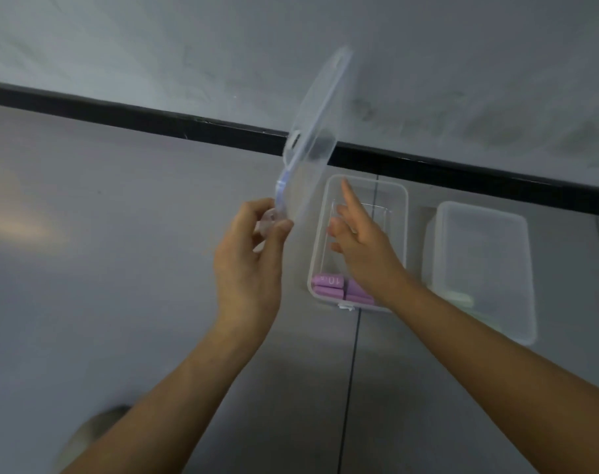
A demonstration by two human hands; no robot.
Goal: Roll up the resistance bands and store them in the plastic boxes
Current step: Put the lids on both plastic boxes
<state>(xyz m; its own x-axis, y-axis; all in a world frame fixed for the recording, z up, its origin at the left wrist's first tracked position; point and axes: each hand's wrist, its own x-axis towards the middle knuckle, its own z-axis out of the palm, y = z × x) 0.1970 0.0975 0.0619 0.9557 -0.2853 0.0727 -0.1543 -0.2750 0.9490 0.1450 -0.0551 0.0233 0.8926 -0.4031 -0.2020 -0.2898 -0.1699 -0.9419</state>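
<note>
- Rolled purple resistance bands [339, 289] lie at the near end of an open clear plastic box [403, 203], which sits on a grey surface [120, 241].
- A person's left hand [250, 265] pinches the bottom edge of the box's clear lid [316, 131] between thumb and curled fingers, holding it raised and tilted just left of the box; a blue clip [282, 186] shows on the lid's lower edge.
- The right hand [363, 248] hovers over the open box with fingers straight and spread, holding nothing.
- A second clear box [482, 268], lid on, stands just to the right, with something pale green [460, 299] blurred inside.
- A black strip [154, 118] runs along the foot of the grey wall [188, 39] beyond.
</note>
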